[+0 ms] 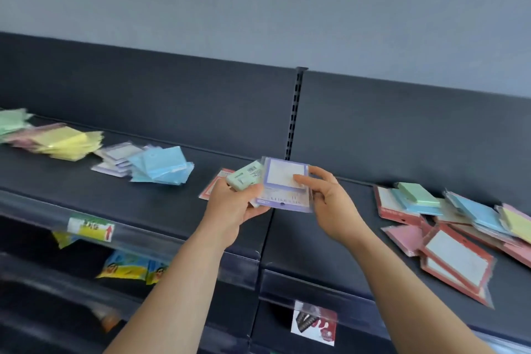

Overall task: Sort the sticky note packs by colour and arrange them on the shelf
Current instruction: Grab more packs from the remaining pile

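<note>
Blue packs (161, 165) left, red packs (457, 261) right

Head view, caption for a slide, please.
Left hand holds a green sticky note pack; right hand pinches a purple-bordered pack.

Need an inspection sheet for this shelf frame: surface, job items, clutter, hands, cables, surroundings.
Surface: dark shelf, packs spread along it.
Job's things: to the left, piles by colour: green pile, pink pile, yellow pile, purple-framed pile, blue pile; this side is blurred. To the right, a mixed heap of red-framed, blue, green, yellow and pink packs. One red-framed pack lies mid-shelf.
Clutter: nothing seen.
Grippers: left hand grips a green pack; right hand pinches a purple-framed pack; both packs are held above the shelf.
Cables: nothing seen.
Surroundings: grey wall, slotted upright, price label on the shelf edge, other goods on lower shelves.
</note>
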`<state>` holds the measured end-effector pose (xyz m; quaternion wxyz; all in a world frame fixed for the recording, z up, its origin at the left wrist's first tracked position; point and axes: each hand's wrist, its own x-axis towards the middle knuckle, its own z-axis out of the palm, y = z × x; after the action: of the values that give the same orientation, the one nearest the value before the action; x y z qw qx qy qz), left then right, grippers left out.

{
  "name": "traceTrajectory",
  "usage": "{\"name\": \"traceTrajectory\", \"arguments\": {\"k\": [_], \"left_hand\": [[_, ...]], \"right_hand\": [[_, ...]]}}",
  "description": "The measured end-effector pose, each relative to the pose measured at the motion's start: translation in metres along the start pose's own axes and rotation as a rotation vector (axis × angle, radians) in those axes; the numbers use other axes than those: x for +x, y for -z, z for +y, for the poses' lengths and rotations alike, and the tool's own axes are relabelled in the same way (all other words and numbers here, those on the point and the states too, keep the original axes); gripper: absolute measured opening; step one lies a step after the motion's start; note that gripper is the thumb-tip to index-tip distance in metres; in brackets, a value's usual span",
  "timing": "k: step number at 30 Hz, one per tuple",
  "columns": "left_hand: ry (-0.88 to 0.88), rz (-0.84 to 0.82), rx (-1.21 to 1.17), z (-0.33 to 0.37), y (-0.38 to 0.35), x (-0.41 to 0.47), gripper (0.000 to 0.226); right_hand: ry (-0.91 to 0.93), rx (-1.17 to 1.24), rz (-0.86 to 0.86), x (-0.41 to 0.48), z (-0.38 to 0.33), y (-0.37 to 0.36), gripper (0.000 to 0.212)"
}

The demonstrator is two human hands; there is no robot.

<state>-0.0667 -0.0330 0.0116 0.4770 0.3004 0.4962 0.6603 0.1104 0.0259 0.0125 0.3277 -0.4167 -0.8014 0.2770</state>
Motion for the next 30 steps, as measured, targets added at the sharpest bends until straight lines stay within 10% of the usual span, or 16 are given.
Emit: {"name": "traceTrajectory", "arguments": {"k": [10,30], "left_hand": [[-0.141,0.192,0.116,0.063,0.130,0.027,0.030],[-0.229,0.485,0.410,0.131,0.346,0.082,0.023]], "right_hand": [[-0.205,0.545,0.013,0.067,-0.091,-0.110,0.036],[-0.188,0.066,-0.024,0.203,-0.194,-0.274,0.054]]}}
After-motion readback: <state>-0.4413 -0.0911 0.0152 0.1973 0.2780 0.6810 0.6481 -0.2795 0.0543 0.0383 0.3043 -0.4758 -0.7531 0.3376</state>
